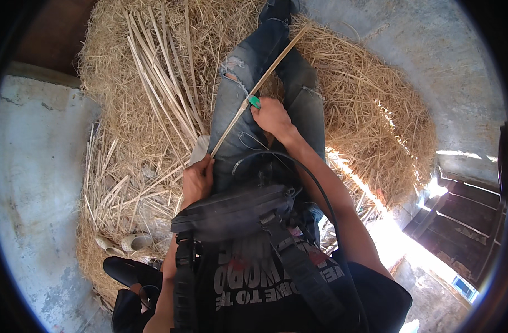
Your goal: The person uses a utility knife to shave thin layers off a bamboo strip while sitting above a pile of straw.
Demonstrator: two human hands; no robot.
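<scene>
A long bamboo strip (271, 67) slants across my jeans-clad legs, running from near my waist up toward my feet. My left hand (197, 180) is closed on its near end, pinching it between thumb and fingers. Farther up, my right hand (273, 117) is wrapped round a green-handled tool (254, 102). The tool meets the strip close to a pale joint on it. My fist hides the rest of the tool, so its kind does not show. A thin looped wire or cord (248, 140) lies over my lap.
Straw (370, 116) covers the floor around my legs. To the left lie a bundle of split bamboo strips (164, 77), more scattered pieces (118, 191) and cut bamboo tubes (136, 242). Concrete walls (34, 183) stand on both sides. Dark wooden boards (467, 213) are at the right.
</scene>
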